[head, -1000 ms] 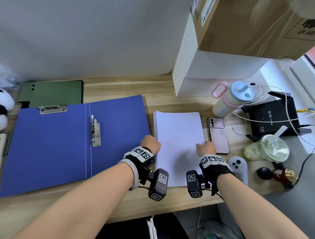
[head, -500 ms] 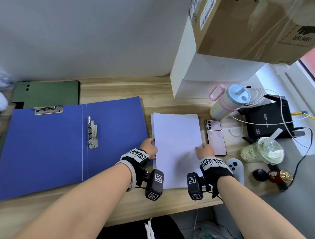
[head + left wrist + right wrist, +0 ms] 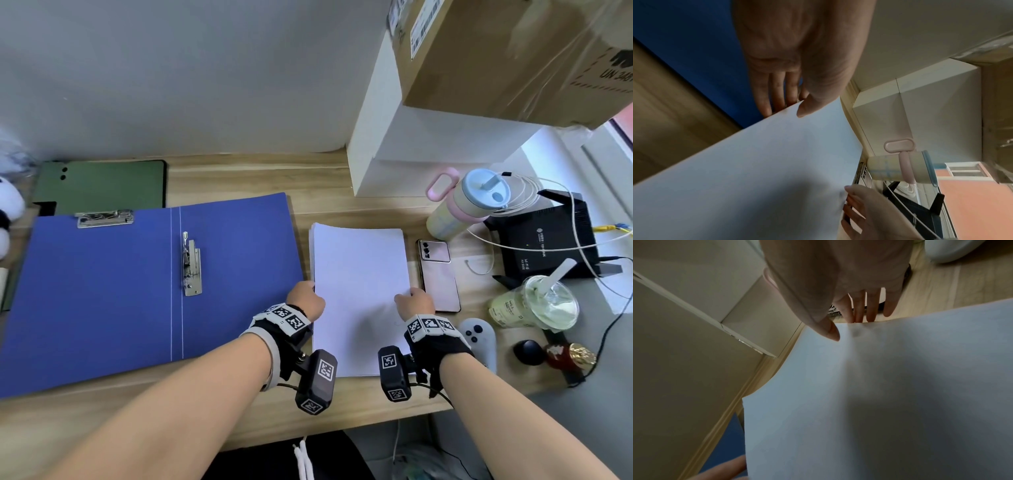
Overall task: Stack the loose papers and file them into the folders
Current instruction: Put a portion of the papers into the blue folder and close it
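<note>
A stack of white papers (image 3: 359,274) lies flat on the wooden desk (image 3: 239,178), just right of an open blue folder (image 3: 102,291) with a metal clip (image 3: 191,263) at its spine. A green folder (image 3: 102,183) lies behind it. My left hand (image 3: 306,296) holds the stack's left edge. In the left wrist view its thumb lies on top of the papers (image 3: 756,170) and its fingers (image 3: 777,97) reach under the edge. My right hand (image 3: 414,301) pinches the right edge the same way, thumb on the sheet (image 3: 879,386), fingers (image 3: 859,311) below.
A phone (image 3: 438,274) lies close against the stack's right side. Further right are a tumbler (image 3: 462,205), a black router (image 3: 548,240) with cables, a drink cup (image 3: 537,305) and a white controller (image 3: 478,339). A white box (image 3: 428,147) under a cardboard box (image 3: 513,58) stands behind.
Both hands slid outward from the top of the stack to its left and right edges and now pinch them. The papers stay in place.
</note>
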A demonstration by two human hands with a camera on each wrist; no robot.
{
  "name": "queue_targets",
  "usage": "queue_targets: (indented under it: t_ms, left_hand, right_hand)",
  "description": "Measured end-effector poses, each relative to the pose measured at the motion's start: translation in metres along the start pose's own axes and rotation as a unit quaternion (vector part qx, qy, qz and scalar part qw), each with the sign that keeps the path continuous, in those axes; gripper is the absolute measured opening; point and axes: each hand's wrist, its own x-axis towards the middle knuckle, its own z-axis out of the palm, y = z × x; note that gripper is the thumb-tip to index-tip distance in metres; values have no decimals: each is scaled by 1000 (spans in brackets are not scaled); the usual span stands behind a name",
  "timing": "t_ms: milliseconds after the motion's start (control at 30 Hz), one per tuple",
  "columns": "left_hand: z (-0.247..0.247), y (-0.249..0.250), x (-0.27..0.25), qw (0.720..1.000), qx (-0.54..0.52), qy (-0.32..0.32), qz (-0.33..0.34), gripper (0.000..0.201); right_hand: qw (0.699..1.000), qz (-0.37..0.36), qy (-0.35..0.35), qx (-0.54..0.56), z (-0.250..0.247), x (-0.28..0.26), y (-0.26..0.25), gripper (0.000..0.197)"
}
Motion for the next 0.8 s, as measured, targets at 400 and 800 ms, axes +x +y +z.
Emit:
queue_targets:
  t_ms: [400,800]
  left_hand:
    - [-15,11,-7,983,-144,-112,22,44]
    - [-161,11,-35,946,-291,21,142,39]
  right_hand:
    - [991,-11,58,118,-13,-5,-3,26]
    - [800,-180,-266,507,-21,-70,-125,14]
